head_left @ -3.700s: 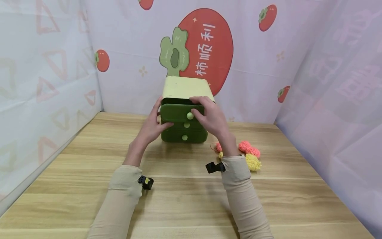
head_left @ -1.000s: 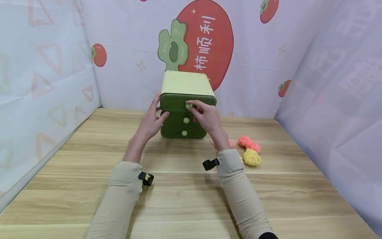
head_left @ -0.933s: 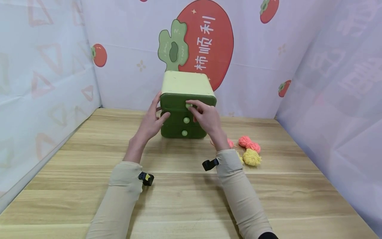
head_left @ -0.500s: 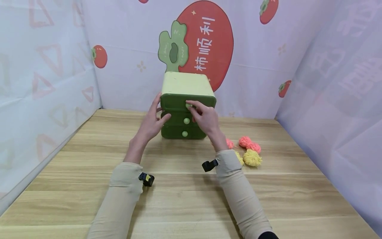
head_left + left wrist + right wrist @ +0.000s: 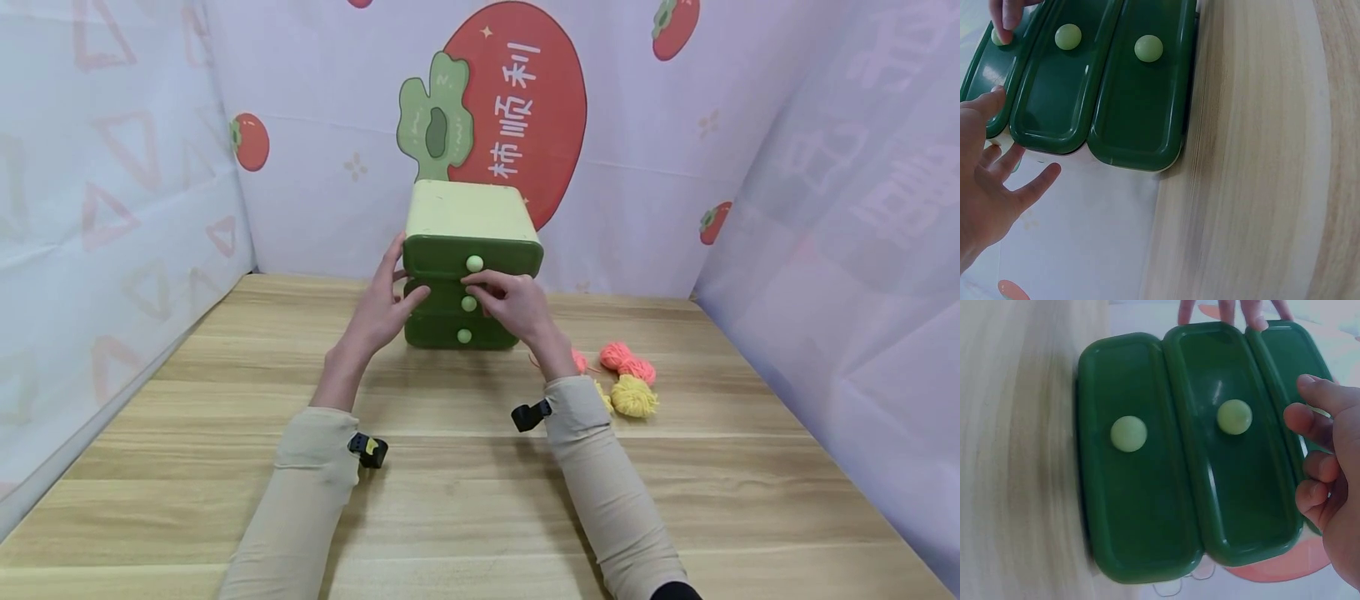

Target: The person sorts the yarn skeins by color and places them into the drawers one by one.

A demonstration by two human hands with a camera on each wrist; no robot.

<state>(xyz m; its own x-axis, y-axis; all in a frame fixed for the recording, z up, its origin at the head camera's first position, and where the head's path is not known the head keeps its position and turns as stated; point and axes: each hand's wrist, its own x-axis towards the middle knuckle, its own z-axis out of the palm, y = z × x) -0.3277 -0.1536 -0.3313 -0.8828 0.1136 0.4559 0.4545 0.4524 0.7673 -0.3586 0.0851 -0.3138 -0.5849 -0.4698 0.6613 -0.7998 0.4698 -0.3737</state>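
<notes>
A small drawer cabinet with a cream top [image 5: 472,208] and three dark green drawers stands in the middle of the table. The top drawer [image 5: 435,257], its round pale knob [image 5: 475,264] uncovered in the head view, sits flush under the cream top. My left hand [image 5: 375,312] is spread at the cabinet's left side, thumb in front and fingers along the side. Just below the top knob is my right hand [image 5: 517,308], thumb and forefinger near the middle knob [image 5: 468,303]; the other fingers curl in. In the right wrist view, thumb and forefinger stand apart.
Pink yarn balls [image 5: 627,362] and a yellow yarn ball [image 5: 633,396] lie right of the cabinet, with more yarn partly hidden behind my right forearm. A printed curtain [image 5: 322,217] closes off the back and sides of the wooden table [image 5: 450,500].
The top drawer, pulled out in the oldest frame, is now pushed in. My right hand has let go of the top knob and moved slightly down. My left hand stays at the side.
</notes>
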